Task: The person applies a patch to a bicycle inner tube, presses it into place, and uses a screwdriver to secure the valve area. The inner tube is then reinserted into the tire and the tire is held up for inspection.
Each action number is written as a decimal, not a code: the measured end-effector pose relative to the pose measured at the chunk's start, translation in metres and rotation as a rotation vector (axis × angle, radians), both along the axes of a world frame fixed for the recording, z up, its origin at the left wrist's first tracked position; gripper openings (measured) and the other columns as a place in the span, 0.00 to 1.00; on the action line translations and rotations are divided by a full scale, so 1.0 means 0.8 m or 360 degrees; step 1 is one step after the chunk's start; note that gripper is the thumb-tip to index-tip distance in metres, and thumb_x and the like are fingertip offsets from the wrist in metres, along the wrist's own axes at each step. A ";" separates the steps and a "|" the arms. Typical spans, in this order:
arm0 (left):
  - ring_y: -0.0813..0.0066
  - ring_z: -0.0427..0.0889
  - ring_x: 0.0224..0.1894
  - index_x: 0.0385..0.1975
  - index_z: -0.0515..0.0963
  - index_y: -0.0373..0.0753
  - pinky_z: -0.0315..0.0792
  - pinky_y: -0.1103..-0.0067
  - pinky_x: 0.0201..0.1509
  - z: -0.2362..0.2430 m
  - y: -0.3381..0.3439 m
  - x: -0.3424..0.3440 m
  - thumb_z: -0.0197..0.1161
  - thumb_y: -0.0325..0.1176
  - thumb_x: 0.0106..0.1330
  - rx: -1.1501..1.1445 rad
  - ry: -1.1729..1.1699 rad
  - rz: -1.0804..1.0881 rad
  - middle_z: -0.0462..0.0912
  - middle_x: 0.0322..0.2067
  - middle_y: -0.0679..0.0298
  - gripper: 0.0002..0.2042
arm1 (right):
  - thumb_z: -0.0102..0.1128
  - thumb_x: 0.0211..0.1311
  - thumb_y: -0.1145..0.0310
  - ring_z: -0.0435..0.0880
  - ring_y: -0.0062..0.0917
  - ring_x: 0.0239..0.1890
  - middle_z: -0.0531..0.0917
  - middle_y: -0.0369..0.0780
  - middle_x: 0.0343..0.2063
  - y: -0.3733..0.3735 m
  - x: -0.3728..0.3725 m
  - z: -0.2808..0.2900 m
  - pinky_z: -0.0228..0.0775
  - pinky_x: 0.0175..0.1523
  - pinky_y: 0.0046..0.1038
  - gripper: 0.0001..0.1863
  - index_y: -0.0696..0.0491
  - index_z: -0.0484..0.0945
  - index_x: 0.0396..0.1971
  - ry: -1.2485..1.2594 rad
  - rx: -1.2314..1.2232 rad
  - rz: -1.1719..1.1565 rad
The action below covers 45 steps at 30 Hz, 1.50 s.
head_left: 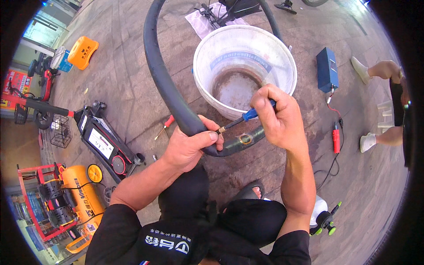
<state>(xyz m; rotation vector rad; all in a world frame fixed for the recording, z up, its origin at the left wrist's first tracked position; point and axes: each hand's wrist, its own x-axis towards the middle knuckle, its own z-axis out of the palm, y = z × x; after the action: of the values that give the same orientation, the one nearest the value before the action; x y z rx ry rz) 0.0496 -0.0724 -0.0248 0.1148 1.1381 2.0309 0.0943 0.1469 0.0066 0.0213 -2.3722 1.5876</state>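
A black inner tube (160, 66) loops up from in front of me and passes behind a white bucket. My left hand (187, 145) is closed around its near part, with thumb and fingers beside a small brass-coloured valve (221, 130). My right hand (278, 117) grips a screwdriver (251, 114) by its blue handle. The dark shaft slants down to the left, its tip at the valve; whether it sits inside cannot be made out. Just right of the valve, a roundish patch (245, 139) with a yellowish rim shows on the tube.
Beyond my hands stands the white bucket (201, 84). A red-handled tool (165, 126) lies left of the tube. Farther left are a floor jack (104, 141), an orange stool (83, 53) and an air compressor (77, 190). At right are a blue box (327, 70), a corded red tool (336, 140) and a person's legs (382, 70).
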 end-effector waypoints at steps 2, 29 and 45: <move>0.67 0.80 0.32 0.36 0.74 0.34 0.75 0.71 0.39 0.000 0.000 0.000 0.60 0.20 0.58 -0.0019 -0.0023 -0.0010 0.80 0.30 0.57 0.08 | 0.49 0.62 0.74 0.69 0.16 0.26 0.72 0.33 0.23 -0.005 0.000 0.003 0.63 0.33 0.20 0.04 0.56 0.72 0.29 0.0152 -0.0108 0.0008; 0.62 0.78 0.33 0.35 0.74 0.36 0.72 0.68 0.42 -0.006 0.007 -0.003 0.59 0.21 0.54 -0.0144 -0.0126 0.0012 0.79 0.29 0.54 0.09 | 0.48 0.57 0.79 0.73 0.18 0.37 0.76 0.36 0.31 -0.007 -0.003 -0.006 0.67 0.41 0.20 0.11 0.56 0.68 0.41 -0.0037 -0.0256 0.0034; 0.66 0.80 0.32 0.37 0.74 0.35 0.75 0.71 0.40 -0.011 0.002 -0.001 0.60 0.19 0.56 -0.0083 -0.0179 -0.0060 0.80 0.29 0.57 0.09 | 0.52 0.57 0.77 0.73 0.16 0.31 0.75 0.35 0.27 -0.009 0.012 0.002 0.66 0.37 0.21 0.09 0.55 0.71 0.39 -0.0143 -0.0308 -0.0024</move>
<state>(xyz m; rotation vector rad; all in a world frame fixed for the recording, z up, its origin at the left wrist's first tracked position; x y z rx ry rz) 0.0492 -0.0708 -0.0336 -0.0046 1.1094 1.9478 0.1040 0.1393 0.0079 -0.1097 -2.2659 1.8399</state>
